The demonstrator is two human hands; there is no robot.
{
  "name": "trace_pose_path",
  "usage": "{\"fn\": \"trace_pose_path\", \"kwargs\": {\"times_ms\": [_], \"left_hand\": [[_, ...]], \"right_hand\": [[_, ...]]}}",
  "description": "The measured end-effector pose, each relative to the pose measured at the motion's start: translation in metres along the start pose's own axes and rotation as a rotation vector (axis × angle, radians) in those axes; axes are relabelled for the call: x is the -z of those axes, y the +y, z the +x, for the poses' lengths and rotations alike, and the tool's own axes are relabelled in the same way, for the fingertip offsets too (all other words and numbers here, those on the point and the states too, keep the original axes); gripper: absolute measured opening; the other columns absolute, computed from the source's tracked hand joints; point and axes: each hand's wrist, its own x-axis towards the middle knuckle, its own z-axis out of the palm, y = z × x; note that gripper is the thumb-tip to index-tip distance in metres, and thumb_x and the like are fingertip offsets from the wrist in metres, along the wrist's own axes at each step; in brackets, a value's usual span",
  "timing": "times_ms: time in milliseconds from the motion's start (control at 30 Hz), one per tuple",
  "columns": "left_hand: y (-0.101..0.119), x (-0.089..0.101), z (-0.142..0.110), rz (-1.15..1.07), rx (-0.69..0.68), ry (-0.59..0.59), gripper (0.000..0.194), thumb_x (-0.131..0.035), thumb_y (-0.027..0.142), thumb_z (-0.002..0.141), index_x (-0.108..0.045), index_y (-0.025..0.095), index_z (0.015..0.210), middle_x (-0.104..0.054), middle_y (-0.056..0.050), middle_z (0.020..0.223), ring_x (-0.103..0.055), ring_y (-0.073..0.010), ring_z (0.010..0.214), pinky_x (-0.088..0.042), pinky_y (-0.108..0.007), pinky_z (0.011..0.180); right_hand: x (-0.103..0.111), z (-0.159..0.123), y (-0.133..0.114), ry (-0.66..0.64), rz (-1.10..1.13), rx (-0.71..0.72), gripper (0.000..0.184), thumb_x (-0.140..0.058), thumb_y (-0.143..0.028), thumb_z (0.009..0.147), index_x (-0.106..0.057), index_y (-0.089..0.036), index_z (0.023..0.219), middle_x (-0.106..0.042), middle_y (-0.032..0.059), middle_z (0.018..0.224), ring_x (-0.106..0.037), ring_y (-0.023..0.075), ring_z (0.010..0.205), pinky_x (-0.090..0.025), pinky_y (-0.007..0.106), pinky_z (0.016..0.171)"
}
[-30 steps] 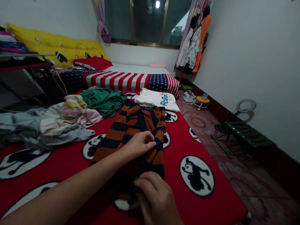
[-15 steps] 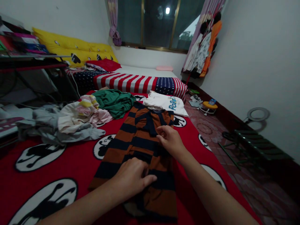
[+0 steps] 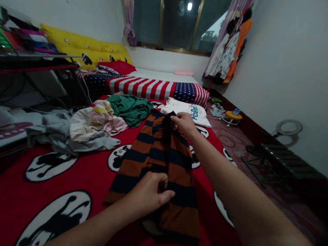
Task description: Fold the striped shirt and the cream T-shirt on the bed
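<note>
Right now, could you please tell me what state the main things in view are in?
Striped garment: spread out, dark far end pinched by the right hand
Left hand: over the garment, thumb and forefinger apart
Green cloth: crumpled
Grey clothes: crumpled
White shirt: lying, print showing
Yellow stool: upright
Ring light: unlit

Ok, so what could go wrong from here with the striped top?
The right hand pinches the striped top close to the white shirt, so a pull that way might ruck the shirt up. The top also looks rumpled near the left hand, so pressing there could crease it.
</note>
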Motion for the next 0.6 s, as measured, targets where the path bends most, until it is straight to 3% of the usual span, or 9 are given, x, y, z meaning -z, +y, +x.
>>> {"fn": "trace_pose_path", "kwargs": {"times_ms": [100,200,300,367,467,533,600], "left_hand": [[-0.002,0.007,0.000,-0.004,0.014,0.015,0.021,-0.060,0.031,0.073,-0.046,0.019,0.063,-0.047,0.005,0.058,-0.045,-0.0113,0.055,-0.027,-0.023,0.050],[-0.009,0.013,0.001,0.026,0.028,0.000,0.021,-0.060,0.031,0.072,-0.047,0.019,0.063,-0.050,0.004,0.059,-0.048,-0.0121,0.056,-0.028,-0.023,0.049],[-0.015,0.019,0.001,0.032,0.045,-0.049,0.021,-0.061,0.032,0.072,-0.046,0.019,0.062,-0.052,0.005,0.058,-0.051,-0.0124,0.054,-0.029,-0.022,0.047],[-0.018,0.021,0.000,0.001,0.068,-0.093,0.021,-0.061,0.030,0.071,-0.045,0.020,0.063,-0.053,0.005,0.057,-0.053,-0.0126,0.051,-0.029,-0.021,0.044],[-0.019,0.022,-0.003,-0.074,0.080,-0.152,0.017,-0.061,0.027,0.071,-0.045,0.021,0.073,-0.057,0.006,0.057,-0.057,-0.0132,0.048,-0.033,-0.020,0.043],[-0.018,0.021,-0.004,-0.083,0.051,-0.130,0.022,-0.062,0.027,0.072,-0.049,0.021,0.089,-0.060,0.007,0.059,-0.059,-0.0139,0.049,-0.036,-0.021,0.044],[-0.017,0.019,-0.002,-0.033,0.010,-0.024,0.038,-0.062,0.031,0.075,-0.048,0.021,0.108,-0.062,0.005,0.063,-0.061,-0.0154,0.054,-0.038,-0.022,0.048]], "right_hand": [[-0.016,0.002,0.001,-0.056,0.388,-0.020,0.015,-0.050,-0.026,0.088,-0.052,-0.016,0.077,-0.060,0.0001,0.068,-0.064,0.0119,0.061,-0.045,0.020,0.056],[-0.030,-0.012,0.011,-0.229,0.554,-0.020,0.010,-0.053,-0.020,0.086,-0.054,-0.016,0.095,-0.065,0.0042,0.096,-0.066,0.0122,0.082,-0.050,0.021,0.066],[-0.033,-0.037,0.026,-0.245,0.439,0.075,0.022,-0.059,-0.020,0.083,-0.057,-0.016,0.105,-0.064,0.0071,0.110,-0.064,0.0142,0.095,-0.051,0.026,0.078],[-0.027,-0.058,0.035,-0.178,0.319,0.159,0.022,-0.059,-0.019,0.083,-0.060,-0.015,0.105,-0.066,0.0072,0.107,-0.063,0.0153,0.095,-0.050,0.028,0.084],[-0.009,-0.095,0.046,-0.111,0.166,0.265,0.018,-0.057,-0.018,0.084,-0.064,-0.017,0.100,-0.067,0.0063,0.099,-0.063,0.0162,0.089,-0.050,0.029,0.079],[0.004,-0.122,0.051,-0.103,0.100,0.355,0.013,-0.056,-0.017,0.085,-0.065,-0.018,0.095,-0.066,0.0059,0.093,-0.063,0.0166,0.086,-0.050,0.029,0.076],[0.015,-0.146,0.056,-0.117,0.079,0.432,0.012,-0.053,-0.016,0.087,-0.065,-0.019,0.091,-0.065,0.0060,0.090,-0.062,0.0169,0.086,-0.050,0.029,0.076]]}}
